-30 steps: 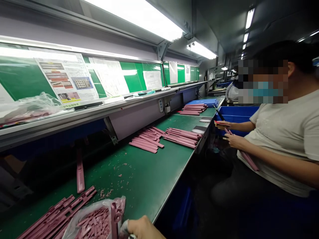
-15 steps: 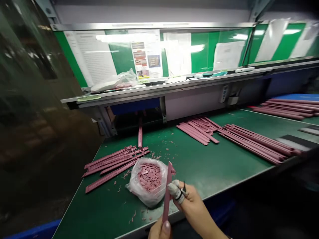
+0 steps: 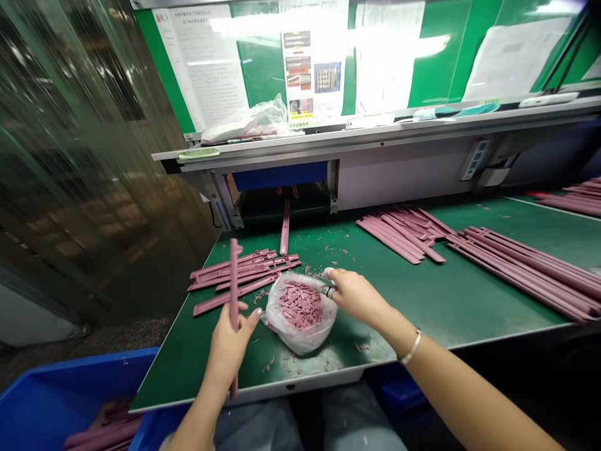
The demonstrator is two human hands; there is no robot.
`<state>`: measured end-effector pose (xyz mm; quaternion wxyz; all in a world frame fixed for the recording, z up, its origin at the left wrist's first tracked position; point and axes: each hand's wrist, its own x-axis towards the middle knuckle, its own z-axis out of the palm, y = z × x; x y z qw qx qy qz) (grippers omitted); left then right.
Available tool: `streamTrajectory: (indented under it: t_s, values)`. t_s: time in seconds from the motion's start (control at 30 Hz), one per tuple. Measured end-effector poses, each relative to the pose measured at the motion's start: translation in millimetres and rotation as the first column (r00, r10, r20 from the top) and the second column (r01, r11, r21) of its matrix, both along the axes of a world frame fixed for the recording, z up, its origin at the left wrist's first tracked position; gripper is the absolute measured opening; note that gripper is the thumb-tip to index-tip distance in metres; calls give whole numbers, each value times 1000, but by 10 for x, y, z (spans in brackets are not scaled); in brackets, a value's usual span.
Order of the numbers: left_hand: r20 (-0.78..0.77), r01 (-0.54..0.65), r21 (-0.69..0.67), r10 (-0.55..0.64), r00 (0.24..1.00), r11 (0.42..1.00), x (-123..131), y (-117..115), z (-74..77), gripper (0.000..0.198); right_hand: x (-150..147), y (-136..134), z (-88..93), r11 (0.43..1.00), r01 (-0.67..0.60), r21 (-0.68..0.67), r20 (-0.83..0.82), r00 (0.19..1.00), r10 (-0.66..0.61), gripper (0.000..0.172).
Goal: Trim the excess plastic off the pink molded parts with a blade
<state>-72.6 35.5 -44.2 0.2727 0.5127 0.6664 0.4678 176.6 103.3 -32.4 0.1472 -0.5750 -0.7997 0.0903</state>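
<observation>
Left grip closed around a pink strip, held upright over the near edge of the worktop. Right grip rests at the rim of a bag of pink scraps; whether it clasps anything cannot be told. Loose strips lie just beyond.

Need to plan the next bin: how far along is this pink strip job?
Looks done: offcuts in the bag, plain strips in rows at right. In hand: the left hand holds one strip upright; the right hand touches the bag's rim. Likely left: the framed pile behind the bag and more strips in the blue bin.
</observation>
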Motion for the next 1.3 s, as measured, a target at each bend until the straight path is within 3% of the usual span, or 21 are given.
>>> streamTrajectory:
  t_s: [0.1,0.17,0.23,0.33,0.47,0.63,0.87,0.97,1.03,1.07,1.17,1.3]
  values:
    - [-145,92,-83,-104,984,992,-38,384,-66,42,-55,208,-58,998,1,-61,52,999,2,15]
    - [-203,161,-115,-181,962,980,-14,628,-86,34,-92,349,-64,997,-18,-78,57,998,23,16]
    - [-238,196,-110,-218,947,974,12,826,-43,25,-105,451,-28,998,-26,-54,40,999,28,21]
    - [-263,192,-51,-199,944,980,10,935,96,24,-64,430,25,1000,-24,20,-13,1000,24,11]
    - [-255,200,-13,-197,947,980,-35,629,146,21,60,86,-105,994,-78,70,-81,993,84,24]
    - [-210,209,-80,-222,952,975,-15,126,-43,23,206,-139,-366,989,-145,34,-152,977,148,26]
    - [-101,145,-41,-148,984,989,2,190,-93,30,320,100,-335,993,-112,37,-280,953,118,34]
    - [-12,102,8,-102,995,995,-23,103,-86,39,482,2,-295,995,-43,94,-355,932,74,20]
    - [100,78,65,-84,991,995,-6,-8,-55,40,589,-121,-259,990,-19,142,-423,903,78,10]
    - [185,63,114,-84,979,992,21,-62,-24,39,621,-194,-233,989,-21,144,-455,887,85,13]
    - [426,-15,308,-124,896,951,185,-158,140,37,570,-440,-126,993,-104,46,-501,858,113,18]
    - [532,-68,489,-236,813,870,493,-117,402,54,203,-765,26,966,-257,-38,-285,929,236,17]
